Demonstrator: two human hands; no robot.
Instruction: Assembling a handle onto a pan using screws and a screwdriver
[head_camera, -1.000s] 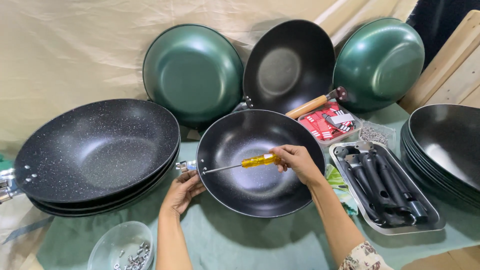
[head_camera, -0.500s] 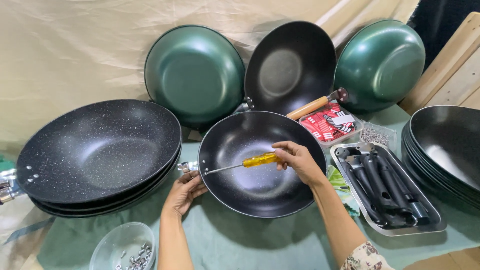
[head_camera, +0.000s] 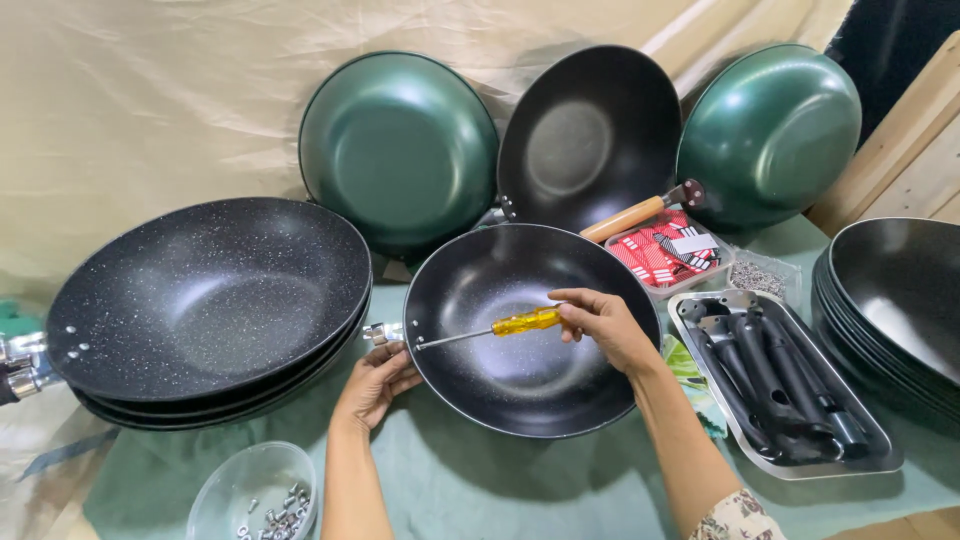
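Moved: we are barely shifting, screwdriver (head_camera: 505, 326) staying put | right hand (head_camera: 600, 325) is gripping its yellow handle, shaft pointing left toward the wok (head_camera: 530, 330) rim bracket | left hand (head_camera: 378, 378) is cupping the rim there, nearer the tip.

I count one black wok (head_camera: 530, 340) lying under my two hands, and one yellow-handled screwdriver (head_camera: 500, 325). Three pans lean against the backdrop: two green ones (head_camera: 400, 145) and one black one (head_camera: 590, 135). I see two stacks of black woks (head_camera: 210, 300), one metal tray of black handles (head_camera: 780, 385), and one clear bowl of screws (head_camera: 255, 495).
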